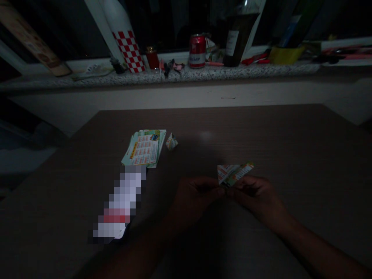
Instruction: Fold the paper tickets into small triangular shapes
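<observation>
Between my two hands is a folded sheet of printed paper (235,171), triangular at the top, with coloured print and green patches. My left hand (197,193) pinches its lower left part with thumb and fingers. On the other side, my right hand (252,193) grips the lower right part, its thumb close to the left one. The paper's bottom tip is partly hidden by the fingers. To the left, a small folded paper piece (171,142) stands beside a stack of printed sheets (143,149) showing calendar-like grids.
A blurred-out, lit phone-like object (122,205) lies left of my hands on the wooden table (261,131). Along the stone windowsill (209,73) stand a red can (197,51), a checkered bottle (128,46), a dark bottle (236,38) and a yellow container (286,55). The light is dim.
</observation>
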`<state>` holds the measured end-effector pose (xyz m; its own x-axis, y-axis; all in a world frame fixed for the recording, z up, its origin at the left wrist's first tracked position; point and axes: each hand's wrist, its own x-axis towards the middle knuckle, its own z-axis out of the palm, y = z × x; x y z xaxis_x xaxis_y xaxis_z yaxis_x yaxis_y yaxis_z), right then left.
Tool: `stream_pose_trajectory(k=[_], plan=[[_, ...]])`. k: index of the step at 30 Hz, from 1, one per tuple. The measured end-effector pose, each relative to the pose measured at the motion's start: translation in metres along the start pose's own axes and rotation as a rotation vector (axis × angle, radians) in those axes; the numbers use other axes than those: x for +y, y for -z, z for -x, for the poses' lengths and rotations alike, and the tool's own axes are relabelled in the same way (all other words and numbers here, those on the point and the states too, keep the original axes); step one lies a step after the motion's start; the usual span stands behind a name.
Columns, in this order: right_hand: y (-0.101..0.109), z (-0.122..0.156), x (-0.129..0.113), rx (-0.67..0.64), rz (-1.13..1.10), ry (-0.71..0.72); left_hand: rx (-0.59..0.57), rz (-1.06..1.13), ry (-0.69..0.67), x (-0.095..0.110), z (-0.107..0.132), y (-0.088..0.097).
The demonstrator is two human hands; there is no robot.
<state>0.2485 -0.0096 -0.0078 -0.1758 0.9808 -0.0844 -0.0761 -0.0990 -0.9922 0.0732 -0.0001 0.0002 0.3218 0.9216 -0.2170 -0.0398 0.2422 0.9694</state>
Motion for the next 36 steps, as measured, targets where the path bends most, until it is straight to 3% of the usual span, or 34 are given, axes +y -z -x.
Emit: stream_pose_trajectory(k=[10, 16, 25, 36], plan=[[0.008, -0.003, 0.005, 0.050, -0.047, -0.045, 0.033, -0.090, 0.047, 0.001, -0.001, -0.001], [0.004, -0.001, 0.003, 0.034, -0.055, -0.071, -0.011, -0.054, 0.008, 0.002, 0.000, -0.003], [-0.003, 0.001, 0.001, 0.053, 0.043, -0.039, 0.021, -0.103, -0.014, -0.001, 0.002, -0.007], [-0.009, 0.000, -0.004, 0.169, 0.011, -0.052, -0.077, -0.222, 0.000, 0.004, 0.002, -0.007]])
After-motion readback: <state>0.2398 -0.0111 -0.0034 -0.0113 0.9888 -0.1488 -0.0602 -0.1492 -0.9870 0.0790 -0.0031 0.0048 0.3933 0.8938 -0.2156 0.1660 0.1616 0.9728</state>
